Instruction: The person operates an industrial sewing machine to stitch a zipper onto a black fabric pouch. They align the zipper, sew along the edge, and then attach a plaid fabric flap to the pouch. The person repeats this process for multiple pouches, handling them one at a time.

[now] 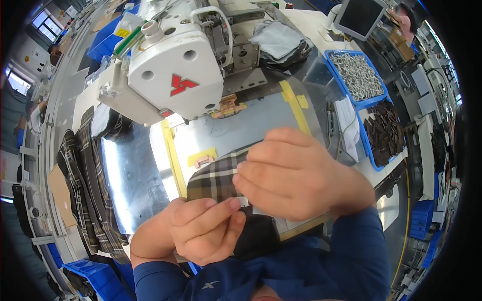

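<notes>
A piece of dark plaid cloth (213,178) lies on the sewing machine's work plate, in front of the machine head. My right hand (298,175) is closed over its right part, with the fingers curled onto the cloth. Just nearer to me, my left hand (205,231) is pinched, thumb against fingers. What it grips, if anything, is hidden. Between the fingertips of both hands shows a small pale piece (244,201), too small to name. Black cloth (258,236) hangs below the hands, against my body.
The white sewing machine (175,75) stands ahead, above a plate edged with yellow tape (296,108). At right are a blue tray of metal rings or buckles (357,75) and one of dark strips (384,133). Folded plaid garments (83,185) hang at left; a monitor (360,17) stands behind.
</notes>
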Demonstrator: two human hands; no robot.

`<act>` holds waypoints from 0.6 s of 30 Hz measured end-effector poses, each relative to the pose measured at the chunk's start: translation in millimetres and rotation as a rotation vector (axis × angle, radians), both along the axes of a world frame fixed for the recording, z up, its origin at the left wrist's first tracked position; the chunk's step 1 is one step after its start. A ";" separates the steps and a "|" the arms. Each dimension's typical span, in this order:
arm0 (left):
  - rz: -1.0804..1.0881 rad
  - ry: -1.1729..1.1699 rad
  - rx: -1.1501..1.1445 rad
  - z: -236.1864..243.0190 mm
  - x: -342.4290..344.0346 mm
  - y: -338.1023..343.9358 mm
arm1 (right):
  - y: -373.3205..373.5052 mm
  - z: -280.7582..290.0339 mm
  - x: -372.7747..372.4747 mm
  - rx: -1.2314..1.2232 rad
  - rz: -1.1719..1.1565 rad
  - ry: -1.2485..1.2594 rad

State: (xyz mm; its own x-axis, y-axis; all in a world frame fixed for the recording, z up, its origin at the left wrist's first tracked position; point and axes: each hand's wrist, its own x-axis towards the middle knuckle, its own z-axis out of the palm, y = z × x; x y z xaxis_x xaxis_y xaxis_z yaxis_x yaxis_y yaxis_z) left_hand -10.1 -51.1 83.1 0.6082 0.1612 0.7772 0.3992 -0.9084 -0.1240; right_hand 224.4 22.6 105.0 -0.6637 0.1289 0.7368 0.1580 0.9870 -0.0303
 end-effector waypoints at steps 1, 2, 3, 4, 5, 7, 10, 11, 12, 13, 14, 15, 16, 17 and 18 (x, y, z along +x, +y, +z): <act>-0.019 -0.018 0.015 -1.2 0.5 0.5 | 0.5 2.0 0.8 0.009 0.019 0.002; -0.040 -0.036 0.031 -3.4 1.0 1.5 | 1.1 2.7 1.2 0.018 0.037 0.002; -0.058 -0.048 0.009 -2.6 2.6 3.6 | 1.7 1.8 1.1 -0.001 0.041 -0.008; -0.065 -0.049 -0.023 -0.9 3.1 3.8 | 2.4 0.1 0.3 -0.021 0.046 -0.018; -0.073 -0.049 -0.054 1.0 3.8 4.5 | 3.1 -0.5 -0.4 -0.041 0.049 -0.027; -0.068 -0.033 -0.124 6.4 3.7 3.8 | 5.5 1.4 -2.9 -0.059 0.040 0.021; -0.075 -0.033 -0.183 10.1 1.8 2.5 | 7.6 -0.2 -2.2 -0.029 0.049 0.026; -0.080 -0.033 -0.182 9.7 1.6 2.7 | 7.4 -1.0 -1.7 -0.027 0.044 0.010; -0.086 -0.033 -0.181 9.1 1.5 3.6 | 7.3 -1.8 -1.5 -0.025 0.041 -0.006; -0.092 -0.033 -0.181 8.7 1.3 4.3 | 6.4 -2.0 -1.7 -0.040 0.027 -0.027; -0.078 -0.031 -0.216 10.0 0.6 4.1 | 6.0 -2.6 -1.8 -0.055 0.014 -0.047; -0.063 -0.028 -0.251 12.5 -0.7 3.5 | 8.3 -2.0 -1.2 -0.119 0.032 -0.036; -0.049 -0.026 -0.286 13.7 -1.5 3.3 | 12.6 0.0 0.2 -0.182 0.049 -0.026; -0.047 -0.058 -0.297 13.8 -2.4 3.5 | 14.3 3.3 2.0 -0.230 0.073 -0.026; -0.045 -0.090 -0.307 13.6 -3.3 4.3 | 15.4 6.5 3.9 -0.279 0.094 -0.026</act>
